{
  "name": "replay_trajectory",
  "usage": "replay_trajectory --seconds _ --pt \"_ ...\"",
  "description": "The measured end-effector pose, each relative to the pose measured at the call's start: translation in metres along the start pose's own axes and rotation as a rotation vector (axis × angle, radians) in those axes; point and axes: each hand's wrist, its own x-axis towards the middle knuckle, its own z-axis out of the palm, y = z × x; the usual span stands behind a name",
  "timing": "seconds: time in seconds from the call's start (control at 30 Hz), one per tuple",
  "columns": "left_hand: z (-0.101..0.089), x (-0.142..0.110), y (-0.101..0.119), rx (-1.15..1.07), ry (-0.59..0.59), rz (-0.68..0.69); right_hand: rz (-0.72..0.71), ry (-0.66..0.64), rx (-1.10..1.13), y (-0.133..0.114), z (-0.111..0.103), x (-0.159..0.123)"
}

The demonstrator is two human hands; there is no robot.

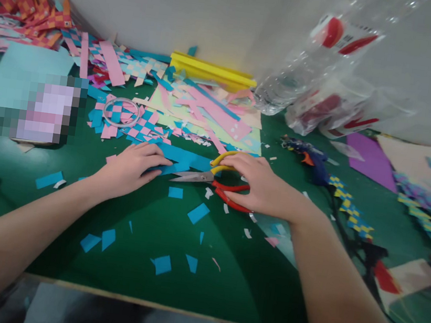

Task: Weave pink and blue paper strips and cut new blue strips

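My right hand point(265, 186) is closed around the handles of a pair of scissors point(231, 189), one yellow and one red. Their blades are slightly apart and point left toward my other hand. Blue paper strips point(188, 157) lie just behind the blades. My left hand point(131, 169) has its thumb and fingers closed on the near end of a blue strip. Small blue paper scraps point(198, 213) are scattered on the green table in front of both hands.
Behind the hands lie pink and blue woven paper pieces, a clear tape ring point(121, 112) and a yellow holder point(211, 71). A phone point(45, 112) rests at left. Plastic bottles point(302, 72) and cups point(368, 113) stand back right. Woven paper strips point(348, 205) lie right.
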Motion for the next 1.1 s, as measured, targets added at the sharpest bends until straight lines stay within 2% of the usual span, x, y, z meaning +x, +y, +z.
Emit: replay_trajectory --seconds 0.17,0.37,0.57,1.1 --pt "0.002 0.002 -0.003 0.034 -0.058 0.046 0.008 -0.007 -0.006 -0.003 0.003 0.002" --pt "0.005 0.002 -0.006 0.034 -0.045 0.06 -0.006 0.002 -0.01 -0.009 0.007 0.006" --pt "0.002 0.003 -0.005 0.014 -0.095 0.066 -0.01 -0.004 -0.022 -0.008 0.008 0.005" --pt "0.006 0.003 -0.009 0.057 -0.065 0.091 -0.036 -0.011 -0.037 -0.01 0.012 0.009"
